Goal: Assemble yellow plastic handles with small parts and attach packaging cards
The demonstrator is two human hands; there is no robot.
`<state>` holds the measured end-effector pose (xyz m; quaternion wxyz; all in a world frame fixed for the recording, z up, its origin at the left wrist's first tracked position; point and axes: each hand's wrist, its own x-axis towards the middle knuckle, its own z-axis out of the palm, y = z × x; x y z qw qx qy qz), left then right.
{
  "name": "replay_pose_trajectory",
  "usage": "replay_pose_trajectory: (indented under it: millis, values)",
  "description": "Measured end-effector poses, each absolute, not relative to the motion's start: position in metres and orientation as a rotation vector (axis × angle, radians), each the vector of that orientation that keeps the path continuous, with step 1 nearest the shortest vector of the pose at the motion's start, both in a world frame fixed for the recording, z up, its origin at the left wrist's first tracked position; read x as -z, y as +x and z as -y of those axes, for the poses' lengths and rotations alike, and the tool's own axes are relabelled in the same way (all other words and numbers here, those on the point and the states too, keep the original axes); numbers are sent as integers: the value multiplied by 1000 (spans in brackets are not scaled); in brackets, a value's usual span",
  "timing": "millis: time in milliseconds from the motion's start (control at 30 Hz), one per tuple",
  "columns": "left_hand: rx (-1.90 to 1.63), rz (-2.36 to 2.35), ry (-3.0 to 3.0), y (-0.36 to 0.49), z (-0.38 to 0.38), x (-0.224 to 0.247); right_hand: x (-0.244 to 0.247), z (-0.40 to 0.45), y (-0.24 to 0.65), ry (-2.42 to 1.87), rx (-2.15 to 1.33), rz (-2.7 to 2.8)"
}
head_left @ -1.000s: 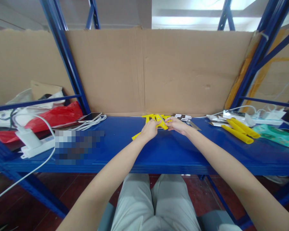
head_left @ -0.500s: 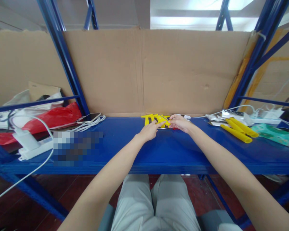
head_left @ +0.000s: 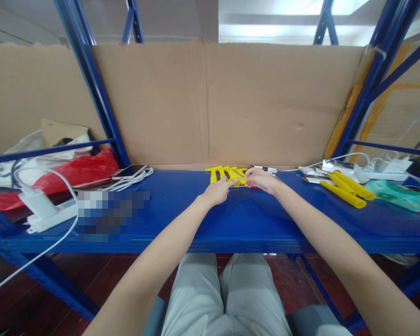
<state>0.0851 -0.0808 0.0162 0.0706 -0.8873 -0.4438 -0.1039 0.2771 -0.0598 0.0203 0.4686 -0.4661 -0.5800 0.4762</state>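
Several yellow pieces [head_left: 214,175] lie in a row near the back edge of the blue table [head_left: 168,210], at the foot of the cardboard. My left hand [head_left: 216,190] rests at their front, its index finger stretched toward the yellow pieces and touching or almost touching them. On the right side of the row, my right hand [head_left: 261,180] has its fingers pinched around a thin dark tool, small and partly hidden. The tool's tip lies over the yellow pieces. Something red shows under the right fingers. Behind that hand lie black and white items [head_left: 269,170].
Yellow tubes [head_left: 343,193], a green packet [head_left: 401,196] and a white power strip [head_left: 388,173] are at the right. At the left are a red bag [head_left: 80,171], coiled white cable [head_left: 135,178], a phone and another power strip [head_left: 56,214]. Cardboard [head_left: 210,107] stands behind.
The fingers of my right hand and the thin tool have shifted very slightly over the yellow pieces. My left hand has barely moved.
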Motion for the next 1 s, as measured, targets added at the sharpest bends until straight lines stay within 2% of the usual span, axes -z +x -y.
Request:
replay_pose_trajectory:
  millis: [233, 467, 633, 1000]
  values:
    - [344, 1284, -2718, 83, 78, -16, -20, 54, 283, -1177, -1129, 1502]
    - [489, 1275, -2771, 80, 65, -12, -21, 35, 353, -1508, -418, 1812]
    - [575, 1276, -2788, 78, 58, -8, -21, 35, 385, -1745, -471, 2111]
    - [590, 1283, -2828, 80, 62, -10, -38, 55, 405, -2001, -375, 2213]
